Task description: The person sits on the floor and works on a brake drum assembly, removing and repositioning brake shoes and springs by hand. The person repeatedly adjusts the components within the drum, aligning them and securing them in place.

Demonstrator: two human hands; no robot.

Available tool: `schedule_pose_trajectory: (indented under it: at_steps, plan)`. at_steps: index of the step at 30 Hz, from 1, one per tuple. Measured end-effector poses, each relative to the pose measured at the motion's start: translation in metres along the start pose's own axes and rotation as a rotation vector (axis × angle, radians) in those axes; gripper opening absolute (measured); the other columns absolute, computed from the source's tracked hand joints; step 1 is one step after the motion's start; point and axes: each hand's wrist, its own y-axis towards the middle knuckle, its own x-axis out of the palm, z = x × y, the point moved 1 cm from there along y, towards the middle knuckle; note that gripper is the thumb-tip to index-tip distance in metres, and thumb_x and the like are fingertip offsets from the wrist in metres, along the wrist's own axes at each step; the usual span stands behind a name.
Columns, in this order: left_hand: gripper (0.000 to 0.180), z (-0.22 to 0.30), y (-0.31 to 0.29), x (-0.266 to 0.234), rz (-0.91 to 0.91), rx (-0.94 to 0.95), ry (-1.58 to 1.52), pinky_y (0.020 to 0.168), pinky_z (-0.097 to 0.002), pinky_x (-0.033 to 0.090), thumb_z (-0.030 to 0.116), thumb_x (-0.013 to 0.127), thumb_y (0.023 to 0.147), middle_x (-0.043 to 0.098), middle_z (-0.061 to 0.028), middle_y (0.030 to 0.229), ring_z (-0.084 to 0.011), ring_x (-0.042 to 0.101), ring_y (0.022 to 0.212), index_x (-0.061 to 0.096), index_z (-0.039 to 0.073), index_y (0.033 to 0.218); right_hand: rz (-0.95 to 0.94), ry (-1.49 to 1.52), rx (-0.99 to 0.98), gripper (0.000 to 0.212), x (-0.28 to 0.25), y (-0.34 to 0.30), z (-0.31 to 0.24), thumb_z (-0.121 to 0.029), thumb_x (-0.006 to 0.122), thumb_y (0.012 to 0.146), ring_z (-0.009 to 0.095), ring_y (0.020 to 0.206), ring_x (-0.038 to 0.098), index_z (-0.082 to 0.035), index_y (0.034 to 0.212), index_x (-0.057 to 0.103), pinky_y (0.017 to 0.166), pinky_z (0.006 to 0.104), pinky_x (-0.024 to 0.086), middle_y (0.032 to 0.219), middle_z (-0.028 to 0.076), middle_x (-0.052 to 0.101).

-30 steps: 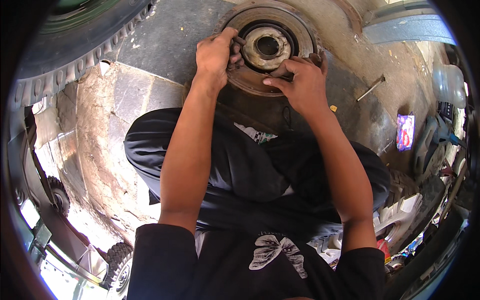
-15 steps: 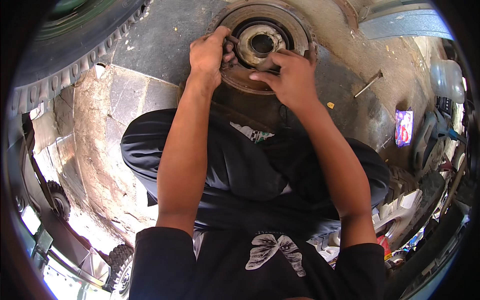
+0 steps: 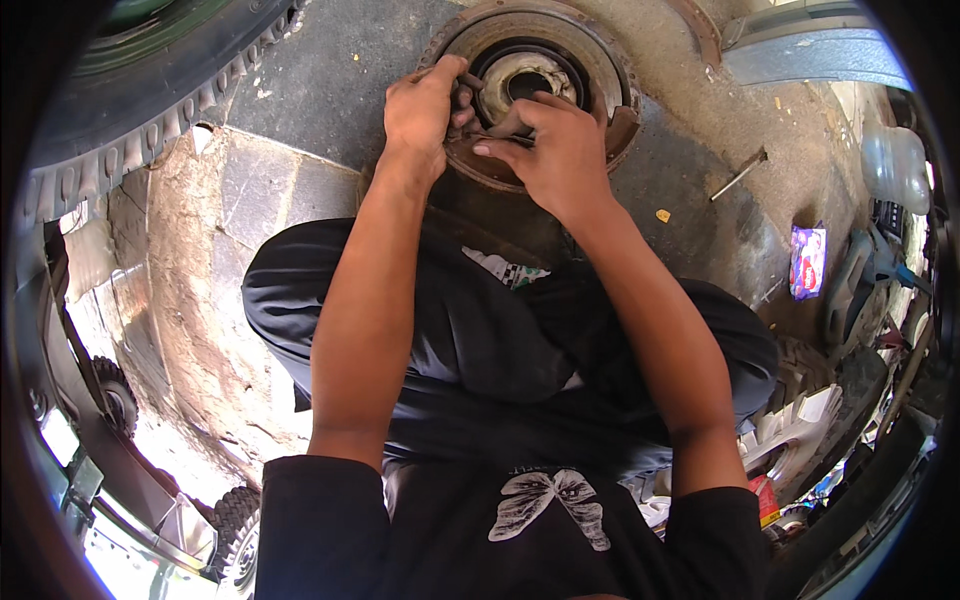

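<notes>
A rusty round metal brake drum (image 3: 520, 22), with a pale greasy hub ring (image 3: 497, 88) round its dark centre hole, lies flat on the floor before my crossed legs. Over its near side rests a curved brown piece that looks like a brake shoe (image 3: 622, 127); my hands cover much of it. My left hand (image 3: 422, 112) is closed round the left end of this piece, its fingers curled inward. Bent over the near rim, my right hand (image 3: 560, 145) has thumb and fingers pinched on the curved piece. Its fingertips are partly hidden.
A large tyre (image 3: 170, 85) stands at the upper left. Another curved rusty piece (image 3: 697, 28) lies beyond the drum, near a blue-grey metal part (image 3: 815, 55). To the right are a thin rod (image 3: 738, 175), a purple packet (image 3: 808, 260) and a clear plastic container (image 3: 893, 165).
My right hand has shifted left along the near side of the drum, uncovering the right end of the curved piece. My left hand has barely moved.
</notes>
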Motion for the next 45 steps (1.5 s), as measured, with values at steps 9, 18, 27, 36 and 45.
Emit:
schedule_pose_trajectory:
  at_steps: [9, 18, 27, 36, 45]
  plan:
    - [0.027, 0.0, -0.001, -0.002, 0.011, 0.004, 0.008, 0.054, -0.0315, 0.044, 0.022, 0.07, 0.096, 0.051, -0.0016, 0.067, -0.0119, 0.042, 0.053, 0.066, -0.004, 0.09, -0.058, -0.024, 0.054, 0.033, -0.019, -0.014, 0.017, -0.033, 0.092, 0.074, 0.032, 0.087, 0.069, -0.006, 0.08, 0.073, 0.096, 0.0474, 0.046, 0.083, 0.006, 0.071]
    - [0.026, 0.002, -0.004, 0.0, 0.008, 0.01, -0.021, 0.054, -0.0316, 0.045, 0.021, 0.07, 0.096, 0.052, -0.0021, 0.067, -0.012, 0.043, 0.054, 0.066, -0.004, 0.09, -0.139, 0.038, 0.142, 0.033, -0.024, -0.015, 0.019, -0.032, 0.091, 0.075, 0.033, 0.083, 0.07, -0.005, 0.081, 0.073, 0.081, 0.0422, 0.052, 0.084, 0.011, 0.071]
    - [0.026, 0.004, -0.005, 0.003, 0.022, 0.035, 0.005, 0.053, -0.0313, 0.045, 0.022, 0.069, 0.097, 0.052, -0.0015, 0.066, -0.0121, 0.044, 0.051, 0.066, -0.003, 0.091, -0.076, 0.033, 0.054, 0.031, -0.006, -0.003, 0.002, -0.031, 0.091, 0.074, 0.035, 0.088, 0.07, -0.007, 0.082, 0.074, 0.092, 0.0482, 0.049, 0.086, 0.011, 0.072]
    - [0.025, 0.001, -0.002, 0.002, 0.028, 0.017, -0.012, 0.055, -0.033, 0.046, 0.021, 0.068, 0.096, 0.052, -0.0018, 0.065, -0.0129, 0.043, 0.051, 0.066, -0.004, 0.091, -0.127, -0.028, 0.067, 0.027, -0.012, -0.006, 0.008, -0.03, 0.092, 0.073, 0.033, 0.096, 0.071, -0.011, 0.084, 0.077, 0.106, 0.05, 0.044, 0.092, 0.008, 0.075]
    - [0.027, -0.004, 0.003, -0.004, 0.027, 0.029, -0.048, 0.049, -0.0324, 0.049, 0.018, 0.067, 0.094, 0.058, -0.0048, 0.065, -0.014, 0.048, 0.047, 0.07, -0.006, 0.083, -0.16, -0.035, 0.109, 0.025, -0.017, -0.017, 0.005, -0.029, 0.092, 0.073, 0.032, 0.097, 0.071, -0.012, 0.088, 0.081, 0.098, 0.0462, 0.047, 0.091, 0.008, 0.076]
